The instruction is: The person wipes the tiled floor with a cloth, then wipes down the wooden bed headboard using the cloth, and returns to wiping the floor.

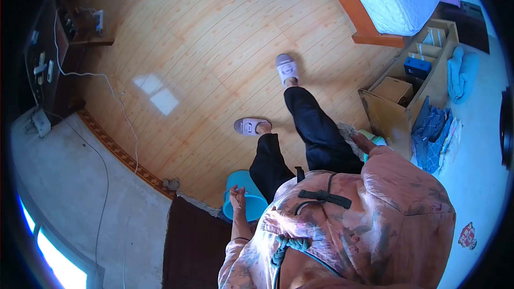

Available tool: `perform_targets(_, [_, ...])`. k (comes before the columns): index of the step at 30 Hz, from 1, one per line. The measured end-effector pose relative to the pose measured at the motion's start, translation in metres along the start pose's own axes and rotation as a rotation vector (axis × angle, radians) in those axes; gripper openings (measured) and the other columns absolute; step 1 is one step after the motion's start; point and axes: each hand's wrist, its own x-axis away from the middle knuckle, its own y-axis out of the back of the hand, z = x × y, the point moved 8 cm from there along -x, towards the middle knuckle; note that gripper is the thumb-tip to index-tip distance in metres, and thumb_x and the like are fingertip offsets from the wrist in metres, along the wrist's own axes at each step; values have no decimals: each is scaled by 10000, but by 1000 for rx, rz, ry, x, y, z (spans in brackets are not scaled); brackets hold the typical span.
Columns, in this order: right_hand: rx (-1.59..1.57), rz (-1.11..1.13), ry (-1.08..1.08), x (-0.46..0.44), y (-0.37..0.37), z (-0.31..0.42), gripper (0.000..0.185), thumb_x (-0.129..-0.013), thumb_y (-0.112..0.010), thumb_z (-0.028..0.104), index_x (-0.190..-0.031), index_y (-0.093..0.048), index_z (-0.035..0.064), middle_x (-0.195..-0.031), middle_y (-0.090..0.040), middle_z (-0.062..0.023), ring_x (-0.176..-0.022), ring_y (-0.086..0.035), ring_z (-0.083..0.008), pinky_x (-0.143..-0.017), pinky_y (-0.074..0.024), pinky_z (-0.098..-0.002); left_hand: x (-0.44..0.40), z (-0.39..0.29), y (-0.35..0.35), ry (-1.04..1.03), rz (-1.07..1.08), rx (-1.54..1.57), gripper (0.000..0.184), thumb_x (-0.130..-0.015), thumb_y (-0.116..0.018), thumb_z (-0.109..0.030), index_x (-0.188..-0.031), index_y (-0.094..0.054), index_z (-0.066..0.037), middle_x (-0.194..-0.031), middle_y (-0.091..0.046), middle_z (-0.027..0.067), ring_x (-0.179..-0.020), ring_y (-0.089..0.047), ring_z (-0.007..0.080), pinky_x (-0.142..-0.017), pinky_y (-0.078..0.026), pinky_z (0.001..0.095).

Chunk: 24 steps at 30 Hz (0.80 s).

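My left hand point(237, 198) hangs at my side over a light-blue bucket point(255, 203). Its fingers are loosely bent and apart, with nothing seen between them. I cannot tell whether it touches the bucket's rim. On the other side, my right hand point(361, 141) is low beside my thigh, partly hidden by the pink flowered sleeve. A crumpled greyish cloth point(346, 129) shows at its fingers, which seem closed on it. Just beyond that hand is a green and white item point(378, 140), its kind unclear.
Right of me stands a wooden cabinet point(385, 120) with a cardboard box point(392, 90) and a blue box point(417, 67). Folded blue cloths point(431, 134) lie beside it. Ahead right is a bed point(388, 0). A white cable point(120, 93) crosses the wooden floor point(203, 37) at left.
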Motion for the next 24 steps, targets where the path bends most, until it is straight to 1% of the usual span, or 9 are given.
perform_targets(1, [-21,3,4,-8,12,-2,566,-861,-549,415,-1231,-511,-10,-1132,-595,-191,-1042,-561,-299,-908,-418,-376,-5,-12,-4,-48,3,-58,586,-802,-692,-299,-1244,-482,23,-961,-630,140,-830,-626,207,-615,-530,329])
perform_targets(4, [-111,-2,10,-36,47,-3,565,-865,-540,426,-1213,-524,-18,-1115,-602,-190,-1027,-566,-301,-900,-420,-378,0,-67,-29,-8,10,1,574,-812,-676,-303,-1249,-483,15,-950,-632,131,-814,-620,194,-628,-524,318])
perform_targets(7, [-200,-39,22,-73,92,-1,566,-869,-531,436,-1195,-537,-26,-1099,-610,-189,-1011,-570,-302,-892,-422,-381,-2,-127,-72,-33,61,-73,561,-807,-673,-284,-1249,-489,8,-935,-638,113,-784,-609,171,-631,-510,300])
perform_targets(11, [-112,-157,-67,-163,154,-74,636,-846,-541,453,-1250,-497,-36,-1167,-590,-226,-1096,-564,-299,-939,-412,-372,-15,-217,-144,-61,114,-233,538,-799,-672,-264,-1236,-509,3,-909,-646,94,-748,-595,146,-621,-494,285])
perform_targets(14, [-90,-169,14,-157,204,0,621,-840,-533,496,-1170,-543,-31,-1097,-610,-228,-1031,-583,-299,-904,-426,-383,-17,-320,-194,-157,148,-201,530,-814,-661,-249,-1253,-496,-2,-925,-641,78,-752,-580,135,-644,-480,269])
perform_targets(18, [-174,-219,43,-218,232,-9,596,-848,-539,485,-1155,-544,-26,-1074,-617,-204,-996,-590,-291,-881,-436,-375,-26,-409,-236,-272,233,36,528,-841,-645,-225,-1284,-460,-4,-950,-626,56,-748,-543,116,-680,-462,257])
perform_targets(19, [-225,-209,40,-224,236,2,567,-858,-538,459,-1167,-542,-17,-1070,-617,-176,-993,-584,-261,-878,-438,-365,-17,-438,-243,-292,255,63,527,-845,-642,-219,-1289,-453,-4,-953,-621,53,-745,-533,110,-683,-458,255])
perform_targets(21, [-332,-188,30,-236,236,25,512,-877,-536,406,-1191,-538,1,-1060,-615,-119,-987,-571,-202,-873,-443,-345,-14,-463,-249,-297,286,77,524,-849,-641,-210,-1291,-449,-5,-954,-616,49,-738,-521,102,-683,-451,252])
perform_targets(24, [-345,-149,4,-254,234,60,504,-887,-538,377,-1227,-512,5,-1083,-600,-104,-968,-568,-191,-878,-442,-336,-25,-474,-242,-243,297,50,521,-841,-646,-208,-1282,-459,-4,-951,-615,52,-738,-521,93,-664,-444,246])
